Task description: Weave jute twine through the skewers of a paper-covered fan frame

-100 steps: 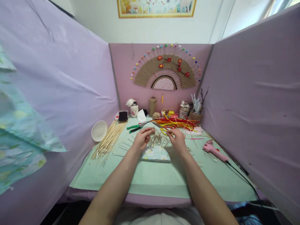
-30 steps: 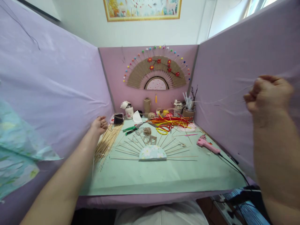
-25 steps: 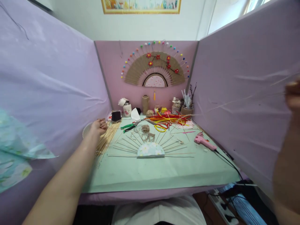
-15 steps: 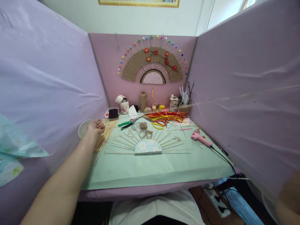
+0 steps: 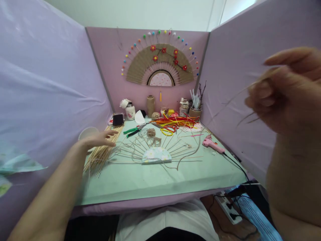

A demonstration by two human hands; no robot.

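My right hand is raised close to the camera at the right, its thumb and fingers pinched on a length of brown twine. The twine drops slackly to the table and loops across a half-round floral piece with thin sticks radiating from it. My left hand, fingers stretched out and apart, hovers by a pile of bamboo sticks at the left. Near the middle lies a small ball of twine.
Green-handled pliers, yellow-and-red scissors and red and yellow pipe cleaners lie behind the floral piece. A pink glue gun with a black cord sits at right. A finished fan hangs on the back panel.
My right hand has come up into view at the right, and the twine has fallen slack over the table. My left hand has opened from a closed grip and lowered slightly.
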